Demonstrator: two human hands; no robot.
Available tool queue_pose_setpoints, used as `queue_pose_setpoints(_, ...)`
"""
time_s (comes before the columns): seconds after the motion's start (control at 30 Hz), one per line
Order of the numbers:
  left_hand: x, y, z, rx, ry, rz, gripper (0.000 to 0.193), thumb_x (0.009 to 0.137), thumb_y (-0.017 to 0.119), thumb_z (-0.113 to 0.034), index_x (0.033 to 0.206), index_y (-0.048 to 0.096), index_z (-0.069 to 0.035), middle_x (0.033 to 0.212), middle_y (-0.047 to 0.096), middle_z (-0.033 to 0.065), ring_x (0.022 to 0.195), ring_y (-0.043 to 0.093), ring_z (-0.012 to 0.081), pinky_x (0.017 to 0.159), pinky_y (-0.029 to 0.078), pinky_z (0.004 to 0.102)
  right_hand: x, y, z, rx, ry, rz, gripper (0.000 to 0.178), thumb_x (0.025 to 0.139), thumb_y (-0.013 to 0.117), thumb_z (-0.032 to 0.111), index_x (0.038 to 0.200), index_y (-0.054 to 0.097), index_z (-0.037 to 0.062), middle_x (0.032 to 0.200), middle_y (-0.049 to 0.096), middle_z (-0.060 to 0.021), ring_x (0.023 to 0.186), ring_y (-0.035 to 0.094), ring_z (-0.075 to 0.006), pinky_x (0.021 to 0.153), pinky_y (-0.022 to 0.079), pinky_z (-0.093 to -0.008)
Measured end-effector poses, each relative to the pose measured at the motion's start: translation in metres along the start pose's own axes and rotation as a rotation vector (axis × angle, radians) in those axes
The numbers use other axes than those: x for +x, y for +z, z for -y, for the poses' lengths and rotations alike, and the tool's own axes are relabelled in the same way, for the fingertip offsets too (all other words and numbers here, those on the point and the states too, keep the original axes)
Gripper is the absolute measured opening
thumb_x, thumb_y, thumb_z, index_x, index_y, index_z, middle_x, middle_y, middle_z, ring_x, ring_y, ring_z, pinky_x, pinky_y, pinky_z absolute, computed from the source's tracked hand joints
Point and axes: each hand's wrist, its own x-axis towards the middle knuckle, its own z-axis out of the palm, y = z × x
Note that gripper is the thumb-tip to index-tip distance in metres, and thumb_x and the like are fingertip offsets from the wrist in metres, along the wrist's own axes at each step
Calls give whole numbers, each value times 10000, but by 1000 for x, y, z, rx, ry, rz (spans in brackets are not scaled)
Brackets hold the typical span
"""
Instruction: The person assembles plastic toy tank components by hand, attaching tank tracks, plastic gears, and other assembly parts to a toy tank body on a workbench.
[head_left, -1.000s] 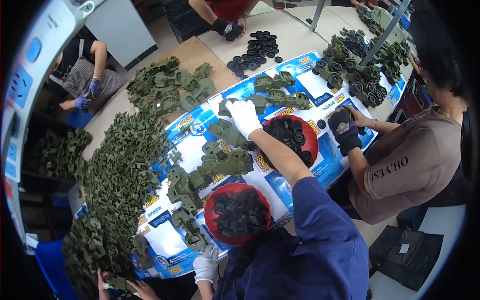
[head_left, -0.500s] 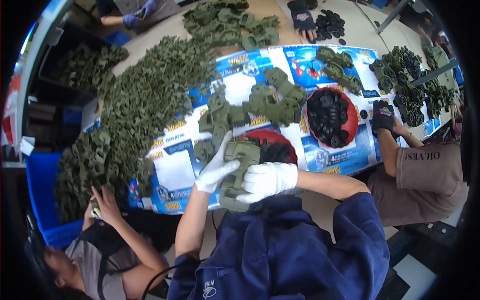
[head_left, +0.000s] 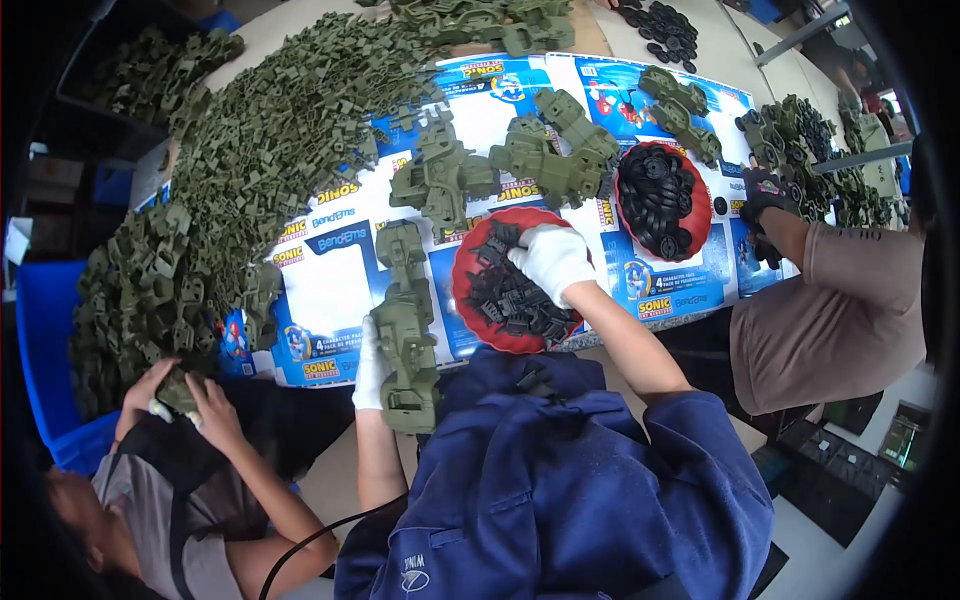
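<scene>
Green vehicle body point(head_left: 408, 335), lower centre-left of frame: left hand point(head_left: 370, 375), fingers closed on its left edge. Right hand point(head_left: 552, 262) in red bowl point(head_left: 508, 341) of black parts point(head_left: 499, 285), centre; fingers bent, hold indiscernible.

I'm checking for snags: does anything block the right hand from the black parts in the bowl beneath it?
Nothing visible does. The right hand is over the open red bowl, close by the black parts; whether it touches them is hidden.
</scene>
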Motion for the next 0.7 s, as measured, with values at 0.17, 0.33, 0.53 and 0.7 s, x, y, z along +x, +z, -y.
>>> queue_pose_setpoints(0.17,6,4,12,104,-1,-77,778,928,382,-694,1367,476,-59,1188,624,137,938,662,270,777,569,398,26,10,-11,-140,111,151,312,776,699,381,824,731,74,874,701,-151,875,668,-335,777,512,-435)
queue_pose_setpoints(0.33,13,12,5,195,-90,-27,658,972,414,-586,1377,481,-72,1240,612,101,1022,633,222,861,526,367,-2,-22,-18,267,88,-59,342,784,743,305,930,700,-1,887,706,-170,838,682,-308,774,512,-393)
queue_pose_setpoints(0.53,18,65,-3,326,-8,269,585,935,651,-294,1419,445,-38,1337,544,52,1200,516,141,1024,405,302,-36,-57,5,650,81,31,282,839,696,211,1036,701,9,989,722,-118,891,688,-224,776,531,-318)
queue_pose_setpoints(0.7,17,87,-6,670,54,379,808,853,747,-243,1485,315,14,1516,359,127,1410,311,198,1147,244,316,-27,-116,43,324,-371,407,407,943,562,438,1114,711,100,821,687,-110,740,642,-241,690,513,-348)
